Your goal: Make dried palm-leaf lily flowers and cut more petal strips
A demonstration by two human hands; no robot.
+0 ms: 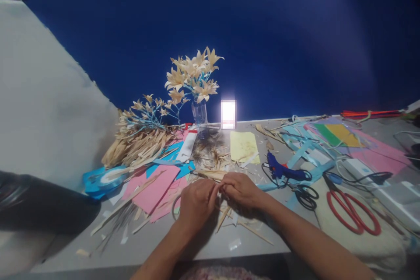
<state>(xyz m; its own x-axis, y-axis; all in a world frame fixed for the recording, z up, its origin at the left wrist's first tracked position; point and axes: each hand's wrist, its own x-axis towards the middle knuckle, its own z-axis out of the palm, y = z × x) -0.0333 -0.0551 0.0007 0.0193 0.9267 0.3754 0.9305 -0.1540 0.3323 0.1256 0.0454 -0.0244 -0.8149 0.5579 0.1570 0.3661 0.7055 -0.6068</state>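
Observation:
My left hand (pixel 199 199) and my right hand (pixel 239 189) meet above the middle of the table, fingertips pinched close together. Both are closed, and whatever lies between the fingers is too small and too covered to make out. Dried husk strips (pixel 210 174) lie just beyond the hands, and narrow husk scraps (pixel 252 232) are scattered beneath and in front of them. A yellow paper sheet (pixel 244 146) rests farther back. To the right of my right hand lies a blue glue gun (pixel 285 170).
Black scissors (pixel 306 196) and red-handled scissors (pixel 352 212) lie on the right, near a white power strip (pixel 377 183). Husk flowers stand in a clear vase (pixel 200 113) at the back. Pink paper (pixel 157 188) and a husk bundle (pixel 138 148) are left; a dark cylinder (pixel 49 205) is nearer.

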